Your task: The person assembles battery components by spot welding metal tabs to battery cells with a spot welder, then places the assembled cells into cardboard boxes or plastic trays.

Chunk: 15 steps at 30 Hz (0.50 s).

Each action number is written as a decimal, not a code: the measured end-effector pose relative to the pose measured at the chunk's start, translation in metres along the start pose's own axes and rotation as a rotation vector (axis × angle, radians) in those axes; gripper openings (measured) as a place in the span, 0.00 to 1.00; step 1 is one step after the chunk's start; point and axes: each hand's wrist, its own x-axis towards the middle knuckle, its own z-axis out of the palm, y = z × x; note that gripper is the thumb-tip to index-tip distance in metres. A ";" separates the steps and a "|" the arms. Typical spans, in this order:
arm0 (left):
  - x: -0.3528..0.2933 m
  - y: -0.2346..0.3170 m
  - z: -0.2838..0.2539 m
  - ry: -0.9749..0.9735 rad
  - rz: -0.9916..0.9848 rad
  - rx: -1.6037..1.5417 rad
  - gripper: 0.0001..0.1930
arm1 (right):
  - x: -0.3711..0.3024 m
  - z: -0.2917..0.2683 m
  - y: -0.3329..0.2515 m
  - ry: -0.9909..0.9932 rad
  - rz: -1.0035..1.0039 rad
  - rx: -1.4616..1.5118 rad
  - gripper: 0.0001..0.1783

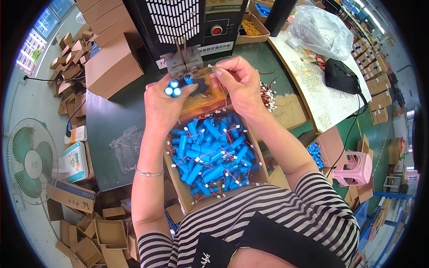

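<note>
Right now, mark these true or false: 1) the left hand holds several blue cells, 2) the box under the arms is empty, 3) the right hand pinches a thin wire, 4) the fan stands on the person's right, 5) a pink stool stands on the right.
1) True: the left hand holds a cluster of blue cylindrical cells under the machine.
2) False: the cardboard box is full of blue cells with red wires.
3) True: the right hand pinches a thin wire by the machine's tip.
4) False: the fan stands on the person's left.
5) True: the pink stool is on the right.
</note>
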 end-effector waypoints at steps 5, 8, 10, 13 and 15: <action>0.000 -0.004 0.001 0.005 0.023 -0.014 0.12 | -0.001 0.001 0.002 -0.009 -0.069 -0.005 0.04; 0.000 -0.004 0.001 0.003 0.022 -0.005 0.12 | -0.001 0.001 0.002 -0.020 -0.066 -0.001 0.04; 0.000 -0.004 0.001 0.005 0.024 0.001 0.12 | 0.000 0.004 -0.001 0.012 -0.053 -0.030 0.04; 0.000 -0.004 0.001 -0.002 -0.008 -0.003 0.12 | 0.000 0.002 0.001 0.020 -0.060 -0.026 0.03; 0.000 -0.004 0.002 0.018 -0.003 -0.021 0.12 | -0.001 0.003 0.001 0.024 -0.051 -0.027 0.03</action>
